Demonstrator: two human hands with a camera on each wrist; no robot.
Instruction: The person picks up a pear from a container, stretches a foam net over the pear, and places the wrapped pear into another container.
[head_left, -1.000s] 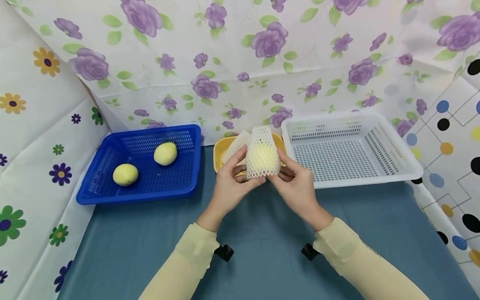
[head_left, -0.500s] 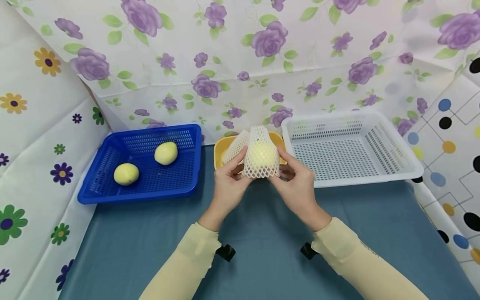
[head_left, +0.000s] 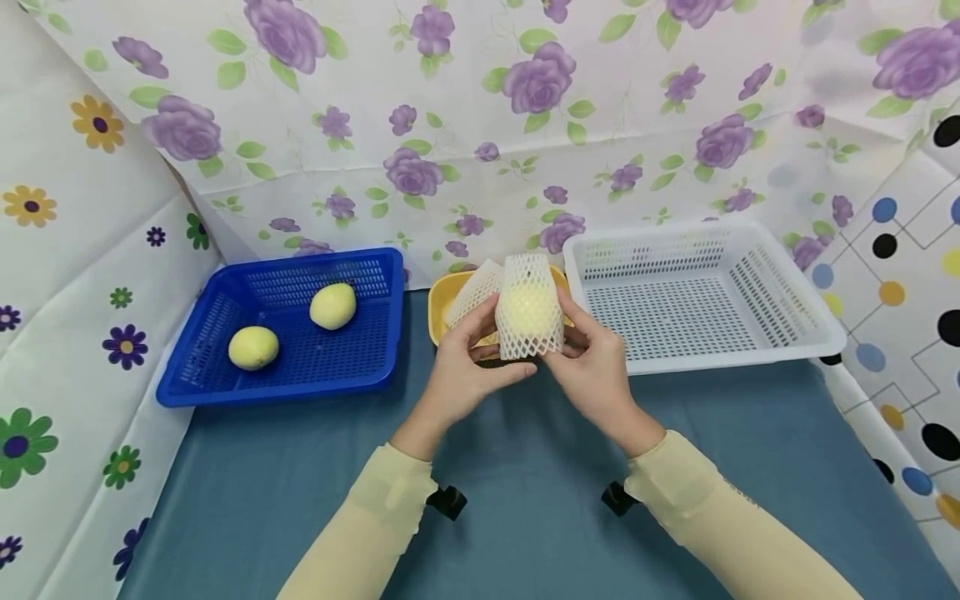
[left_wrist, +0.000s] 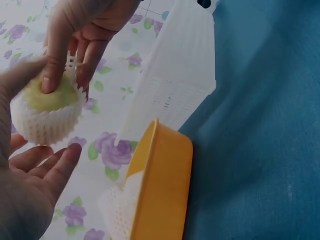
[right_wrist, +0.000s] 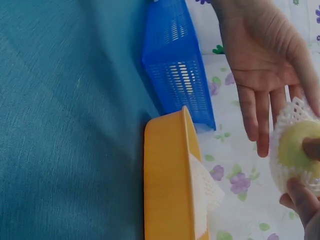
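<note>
Netted fruit (head_left: pixel 529 310), head view: raised above yellow tub (head_left: pixel 446 290), foam net's (head_left: pixel 527 268) long axis running away from us. Left wrist: our right hand (left_wrist: pixel 85 24), nearer, pinches fruit. Right wrist: our left hand (right_wrist: pixel 265 65) straight-fingered, whether touching, unclear.

the head view is bright, the wrist views dimmer, with soft shadows across the blue cloth (left_wrist: pixel 260 150).
</note>
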